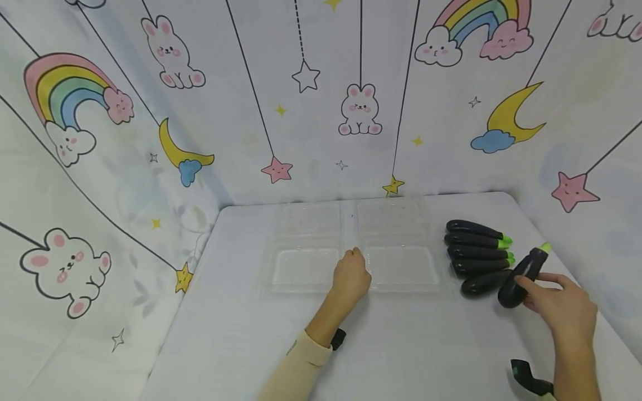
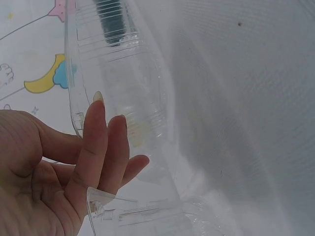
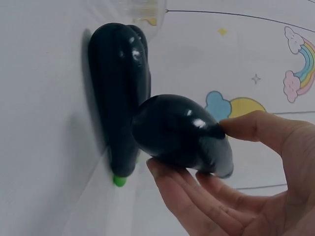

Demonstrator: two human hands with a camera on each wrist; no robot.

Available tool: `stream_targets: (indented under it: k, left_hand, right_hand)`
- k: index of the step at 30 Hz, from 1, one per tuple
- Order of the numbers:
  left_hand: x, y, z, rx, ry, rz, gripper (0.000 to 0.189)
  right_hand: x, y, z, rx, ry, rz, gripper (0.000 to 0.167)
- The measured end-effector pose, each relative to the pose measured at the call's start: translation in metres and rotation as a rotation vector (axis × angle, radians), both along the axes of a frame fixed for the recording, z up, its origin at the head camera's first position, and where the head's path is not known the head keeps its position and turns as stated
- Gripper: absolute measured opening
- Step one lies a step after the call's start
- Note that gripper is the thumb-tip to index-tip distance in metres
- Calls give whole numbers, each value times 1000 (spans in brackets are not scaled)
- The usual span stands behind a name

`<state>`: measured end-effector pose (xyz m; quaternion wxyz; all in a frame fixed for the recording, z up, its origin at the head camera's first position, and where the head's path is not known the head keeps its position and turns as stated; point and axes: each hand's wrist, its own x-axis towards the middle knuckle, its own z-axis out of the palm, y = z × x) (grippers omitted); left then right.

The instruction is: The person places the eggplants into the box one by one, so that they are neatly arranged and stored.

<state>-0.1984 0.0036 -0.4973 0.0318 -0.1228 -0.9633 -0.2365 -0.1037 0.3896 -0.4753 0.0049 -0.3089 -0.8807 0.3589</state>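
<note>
My right hand point(image 1: 567, 306) holds a dark, glossy eggplant point(image 1: 516, 287) at the right of the table, its green tip pointing up and away. Thumb and fingers pinch that eggplant point(image 3: 177, 130) from both sides in the right wrist view. Just left of it, several more eggplants point(image 1: 478, 252) lie in a row with their green ends to the right. My left hand point(image 1: 352, 275) is between two clear plastic clamshell boxes. Its fingers point(image 2: 93, 147) are loosely extended beside the clear rims, with nothing gripped in the left wrist view.
The left clear box point(image 1: 306, 291) and the right clear box point(image 1: 401, 288) stand side by side, their lids laid back toward the wall. A white cloth printed with rabbits, stars and rainbows hangs behind the white table point(image 1: 401, 345).
</note>
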Motion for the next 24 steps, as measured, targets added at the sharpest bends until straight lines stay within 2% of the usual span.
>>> stream_targets:
  k: [8, 12, 19, 24]
  left_hand:
    - [1, 0, 1, -14, -7, 5, 30]
    - [0, 0, 1, -26, -13, 8, 30]
    - [-1, 1, -2, -43, -14, 9, 37]
    - [-2, 1, -3, -46, -10, 11, 34]
  right_hand:
    - [-11, -9, 6, 81, 81, -8, 86]
    - [-15, -18, 6, 121, 143, -4, 79]
    - [-23, -32, 8, 161, 217, 49, 78]
    - [-28, -36, 7, 181, 309, 91, 71]
